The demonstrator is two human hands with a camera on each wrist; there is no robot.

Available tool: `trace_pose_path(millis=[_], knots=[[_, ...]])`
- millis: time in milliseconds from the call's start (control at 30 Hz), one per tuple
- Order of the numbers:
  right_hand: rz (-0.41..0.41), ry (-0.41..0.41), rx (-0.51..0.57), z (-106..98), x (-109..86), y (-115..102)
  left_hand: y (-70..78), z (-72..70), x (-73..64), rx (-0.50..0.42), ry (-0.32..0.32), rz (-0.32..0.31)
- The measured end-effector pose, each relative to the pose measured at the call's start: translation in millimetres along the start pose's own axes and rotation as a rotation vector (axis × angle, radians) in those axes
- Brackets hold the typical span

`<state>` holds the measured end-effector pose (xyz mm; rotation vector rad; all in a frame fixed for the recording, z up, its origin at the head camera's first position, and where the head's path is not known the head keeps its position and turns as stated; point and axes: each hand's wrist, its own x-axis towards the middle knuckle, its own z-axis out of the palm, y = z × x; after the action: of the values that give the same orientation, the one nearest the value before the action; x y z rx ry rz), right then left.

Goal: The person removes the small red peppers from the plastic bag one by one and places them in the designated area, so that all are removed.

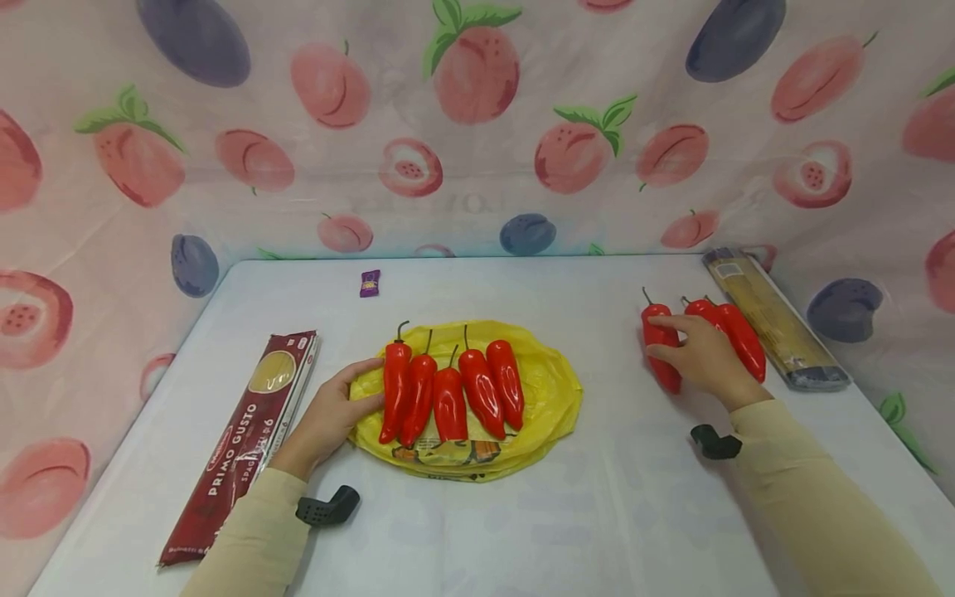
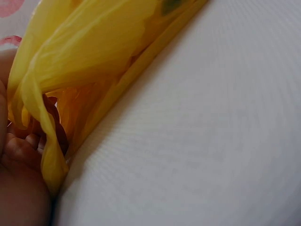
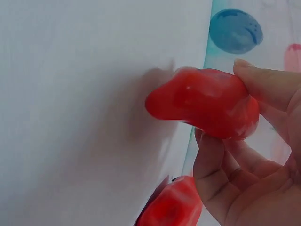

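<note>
A red chili pepper point(image 1: 662, 355) with a thin dark stem is pinched between thumb and fingers of my right hand point(image 1: 705, 356). The right wrist view shows this pepper point(image 3: 202, 101) close up, its tip toward the left. My left hand point(image 1: 328, 414) grips the left edge of a yellow plastic bag point(image 1: 552, 390), beside the leftmost pepper point(image 1: 394, 390) on it. Several red peppers point(image 1: 481, 390) lie side by side on the bag. In the left wrist view, the folded yellow plastic point(image 2: 89, 52) partly hides the fingers.
Other red peppers point(image 1: 742, 340) lie right of my right hand, next to a clear spaghetti pack point(image 1: 776, 319). A dark red spaghetti pack point(image 1: 239, 448) lies left of my left hand. Behind the bag is a small purple wrapped sweet point(image 1: 370, 283). Fruit-patterned cloth point(image 1: 477, 215) borders the white table point(image 1: 559, 531).
</note>
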<state>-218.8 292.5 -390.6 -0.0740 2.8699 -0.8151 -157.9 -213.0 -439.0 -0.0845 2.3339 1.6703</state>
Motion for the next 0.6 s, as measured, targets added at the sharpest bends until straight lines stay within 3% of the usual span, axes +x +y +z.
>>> trace_pose_path(millis=[600], knots=[[0.076, -0.024, -0.021, 0, 7.4, 15, 0.9, -0.7, 0.2, 0.014, -0.002, 0.003]])
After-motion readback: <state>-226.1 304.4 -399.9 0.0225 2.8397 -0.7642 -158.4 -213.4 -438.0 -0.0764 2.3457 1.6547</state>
